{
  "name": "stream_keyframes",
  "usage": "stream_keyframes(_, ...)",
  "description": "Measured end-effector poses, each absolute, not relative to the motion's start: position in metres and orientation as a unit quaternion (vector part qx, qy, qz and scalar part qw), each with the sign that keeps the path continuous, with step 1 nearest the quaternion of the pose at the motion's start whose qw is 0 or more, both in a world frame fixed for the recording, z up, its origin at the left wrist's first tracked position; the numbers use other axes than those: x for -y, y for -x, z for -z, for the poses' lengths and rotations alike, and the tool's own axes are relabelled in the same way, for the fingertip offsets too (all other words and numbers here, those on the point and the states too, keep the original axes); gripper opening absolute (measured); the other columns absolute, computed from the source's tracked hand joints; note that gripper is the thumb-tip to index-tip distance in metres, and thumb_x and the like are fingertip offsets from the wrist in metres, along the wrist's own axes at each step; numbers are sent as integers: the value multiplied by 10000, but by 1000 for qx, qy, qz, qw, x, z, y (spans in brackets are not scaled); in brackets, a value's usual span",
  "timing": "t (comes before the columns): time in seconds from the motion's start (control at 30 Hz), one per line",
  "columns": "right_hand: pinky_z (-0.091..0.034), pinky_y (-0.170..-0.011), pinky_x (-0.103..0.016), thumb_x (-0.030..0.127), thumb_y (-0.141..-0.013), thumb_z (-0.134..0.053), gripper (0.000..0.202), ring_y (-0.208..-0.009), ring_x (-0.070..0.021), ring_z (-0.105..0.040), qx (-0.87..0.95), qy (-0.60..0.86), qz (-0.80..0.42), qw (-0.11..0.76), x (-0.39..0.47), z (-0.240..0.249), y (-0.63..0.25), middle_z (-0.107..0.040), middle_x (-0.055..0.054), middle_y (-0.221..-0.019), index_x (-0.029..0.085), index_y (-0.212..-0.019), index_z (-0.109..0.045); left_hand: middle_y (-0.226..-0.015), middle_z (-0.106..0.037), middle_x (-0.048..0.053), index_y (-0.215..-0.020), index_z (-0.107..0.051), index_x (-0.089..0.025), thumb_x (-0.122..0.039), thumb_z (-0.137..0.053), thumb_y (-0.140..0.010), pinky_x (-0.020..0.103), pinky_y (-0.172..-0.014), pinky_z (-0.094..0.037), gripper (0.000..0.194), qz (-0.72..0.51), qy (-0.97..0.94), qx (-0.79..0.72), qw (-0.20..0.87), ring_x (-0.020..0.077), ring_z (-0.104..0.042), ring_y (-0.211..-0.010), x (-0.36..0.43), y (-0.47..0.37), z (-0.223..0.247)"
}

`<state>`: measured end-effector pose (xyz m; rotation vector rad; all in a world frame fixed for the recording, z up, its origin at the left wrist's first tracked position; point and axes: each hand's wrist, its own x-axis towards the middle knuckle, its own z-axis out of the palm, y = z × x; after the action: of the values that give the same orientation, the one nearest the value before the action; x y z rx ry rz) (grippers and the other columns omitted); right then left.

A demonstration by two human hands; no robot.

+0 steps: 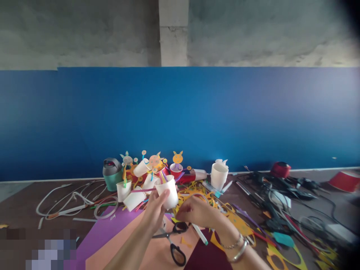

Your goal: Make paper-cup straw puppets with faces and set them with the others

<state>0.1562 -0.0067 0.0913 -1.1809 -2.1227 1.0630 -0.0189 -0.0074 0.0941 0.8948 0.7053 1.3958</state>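
Observation:
My left hand (154, 210) is wrapped round a white paper cup (170, 200), held upright above the table with coloured paper strips (163, 176) rising from its mouth. Just right of the cup is my right hand (194, 212), its fingers curled together and pointing down; whatever they may pinch is hidden. Black-handled scissors (177, 228) lie spread on the peach paper sheet (126, 243) beneath my hands. Behind the held cup stand and lie several more white cups (135, 200), some bearing orange paper animal heads (177, 157).
Yellow paper scraps (236, 221) and a capped marker (200, 234) lie to the right. A tissue-filled cup (219, 176), tangled black cables (281, 202) and a red container (344, 182) sit farther right. White cords (73, 198) and a green-grey device (112, 174) are at left.

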Motion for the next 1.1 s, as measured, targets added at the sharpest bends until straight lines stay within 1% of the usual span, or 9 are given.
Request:
stream_keyframes(0.17,-393,-473,-186,267,-724,-637,148,-504,-98,-531,722,433,-483,242,7,-82,-136,-656,-1,-581,168,-723,-747,-749,-690,76,-898,-678,-115,-382,-793,-638,269,-604,-470,390,-613,-378,-327,612,201,-643,-691,10,14,-95)
stream_keyframes(0.37,-338,-405,-183,303,-713,-660,212,-422,-83,-457,694,442,-482,302,9,-91,-129,-608,-8,-498,140,-594,-724,-833,-708,80,-996,-652,-140,-383,-750,-685,268,-605,-491,406,-618,-364,-335,611,217,-662,-753,8,11,-90)
stream_keyframes(0.57,-349,-447,-182,231,-680,-660,123,-461,-87,-486,726,441,-479,223,11,-86,-130,-624,10,-511,156,-625,-739,-775,-690,59,-956,-652,-130,-388,-756,-674,249,-552,-457,396,-615,-385,-348,593,169,-630,-625,8,15,-93)
stream_keyframes(0.67,-357,-460,-184,221,-680,-649,125,-470,-91,-498,723,432,-487,232,10,-79,-128,-630,5,-523,152,-670,-754,-805,-690,63,-985,-652,-138,-384,-744,-695,255,-597,-472,391,-618,-396,-350,582,173,-635,-675,8,14,-90)
stream_keyframes(0.73,-361,-460,-187,237,-695,-644,146,-466,-90,-492,701,429,-506,262,9,-76,-126,-628,-1,-531,143,-687,-755,-793,-690,72,-959,-663,-128,-391,-730,-714,259,-610,-472,366,-613,-407,-361,573,182,-636,-697,8,13,-88)
stream_keyframes(0.83,-351,-453,-188,248,-721,-628,169,-451,-81,-466,691,428,-506,290,10,-75,-122,-601,5,-516,136,-658,-737,-729,-678,68,-860,-685,-112,-399,-710,-737,244,-567,-445,313,-590,-445,-364,567,168,-613,-643,7,15,-85)
stream_keyframes(0.97,-381,-489,-184,200,-699,-643,114,-490,-85,-504,730,418,-489,230,12,-83,-129,-605,21,-536,146,-631,-716,-644,-651,53,-746,-689,-101,-389,-722,-727,221,-532,-415,291,-563,-484,-342,576,139,-575,-584,6,20,-88)
stream_keyframes(1.03,-392,-496,-185,231,-685,-688,73,-517,-97,-532,752,420,-466,203,10,-90,-139,-627,26,-569,167,-687,-722,-668,-668,65,-784,-699,-101,-398,-734,-710,225,-535,-426,308,-570,-479,-338,576,151,-586,-596,5,22,-91)
stream_keyframes(1.1,-423,-518,-200,306,-689,-724,171,-553,-115,-568,739,413,-467,256,6,-98,-147,-658,19,-626,195,-819,-722,-703,-689,82,-870,-705,-101,-417,-746,-686,238,-529,-440,368,-580,-469,-334,577,170,-602,-601,4,23,-93)
